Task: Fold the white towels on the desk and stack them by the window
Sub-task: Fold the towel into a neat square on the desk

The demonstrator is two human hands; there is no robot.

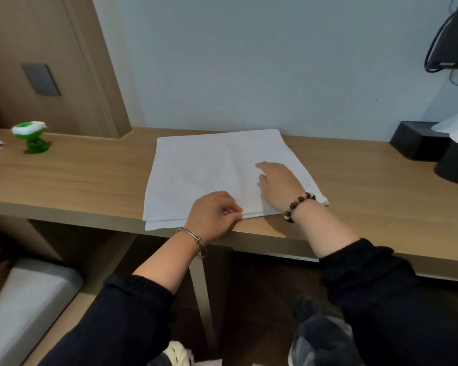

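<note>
The left hand (212, 215) is curled at the near edge of the white towel (209, 170), fingertips (234, 211) pinching the hem where it meets the front lip of the desk (95, 180); the layer it has hold of looks like the upper one, though the fingers hide the fold. A metal bangle (193, 237) circles that wrist. The right hand (279, 184) lies flat and open on the towel's right half, palm down, fingers spread, gripping nothing. A bead bracelet (298, 206) sits on its wrist.

The towel is folded at least double, two layers showing at its near left corner, and lies flat mid-desk against the back wall. Left of the towel, well apart, stands a green and white toy (32, 137). Right of the towel, at the desk's far end, sits a black box (415, 142).
</note>
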